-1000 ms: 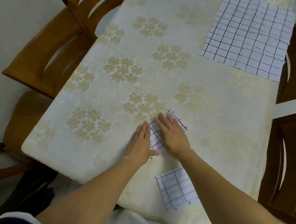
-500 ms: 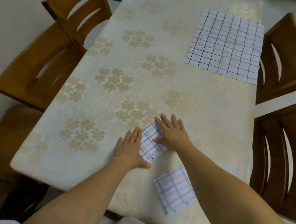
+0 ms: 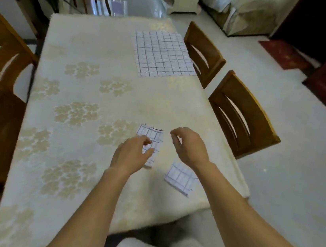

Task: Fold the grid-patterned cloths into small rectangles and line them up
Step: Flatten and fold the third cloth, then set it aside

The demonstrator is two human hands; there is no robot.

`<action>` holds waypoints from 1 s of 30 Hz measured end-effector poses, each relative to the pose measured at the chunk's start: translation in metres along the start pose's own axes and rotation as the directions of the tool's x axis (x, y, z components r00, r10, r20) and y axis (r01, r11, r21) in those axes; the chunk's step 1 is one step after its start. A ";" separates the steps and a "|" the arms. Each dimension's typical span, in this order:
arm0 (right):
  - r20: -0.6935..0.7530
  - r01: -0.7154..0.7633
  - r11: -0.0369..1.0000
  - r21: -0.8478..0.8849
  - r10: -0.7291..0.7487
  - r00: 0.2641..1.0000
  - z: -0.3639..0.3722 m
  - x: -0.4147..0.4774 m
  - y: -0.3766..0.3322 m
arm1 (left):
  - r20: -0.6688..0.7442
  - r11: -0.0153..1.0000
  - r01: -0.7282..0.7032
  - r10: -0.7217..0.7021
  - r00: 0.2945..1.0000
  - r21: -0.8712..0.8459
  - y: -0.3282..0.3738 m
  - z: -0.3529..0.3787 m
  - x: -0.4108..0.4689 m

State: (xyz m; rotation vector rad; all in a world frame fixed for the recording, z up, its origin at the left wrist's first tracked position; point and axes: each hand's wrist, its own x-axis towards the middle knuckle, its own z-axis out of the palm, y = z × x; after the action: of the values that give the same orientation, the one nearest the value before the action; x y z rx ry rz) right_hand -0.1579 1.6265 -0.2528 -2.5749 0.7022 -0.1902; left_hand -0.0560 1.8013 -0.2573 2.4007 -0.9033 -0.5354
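One wide-angle camera, worn on the person's head, looks forward and down along the cream, flower-patterned tabletop (image 3: pixel 123 72) from its near end. The left grip (image 3: pixel 131 154) and right grip (image 3: pixel 188 145) sit close, in the lower centre of the frame; the room (image 3: pixel 286 94) beyond fills the top.

Both hands are off the folded cloth (image 3: pixel 152 136) now; a moment ago they pressed flat on it, palms down. My left hand (image 3: pixel 131 154) hangs over its near left corner, fingers loosely curled; I cannot tell whether it touches. My right hand (image 3: pixel 188 145) has drawn away to the cloth's right, raised, fingers bent, holding nothing. The cloth's far half now lies uncovered between them.
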 end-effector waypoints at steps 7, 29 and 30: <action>-0.125 -0.191 0.981 -0.034 0.185 0.975 -0.044 -0.076 0.035 | 0.135 0.991 -0.112 0.121 0.983 -0.071 0.030 0.005 -0.021; -0.277 -0.294 0.938 0.181 0.336 0.900 -0.175 -0.173 0.271 | 0.233 0.900 -0.374 0.323 0.917 0.223 0.303 0.150 -0.024; -0.273 -0.301 0.935 0.189 0.345 0.898 -0.185 -0.180 0.289 | 0.231 0.898 -0.390 0.343 0.911 0.204 0.324 0.163 -0.020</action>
State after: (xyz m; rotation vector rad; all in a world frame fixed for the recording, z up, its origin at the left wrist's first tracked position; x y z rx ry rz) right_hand -0.4872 1.4238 -0.2263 -2.2719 1.1738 -0.5142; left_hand -0.3128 1.5536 -0.1918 2.3285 -1.5523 -0.5346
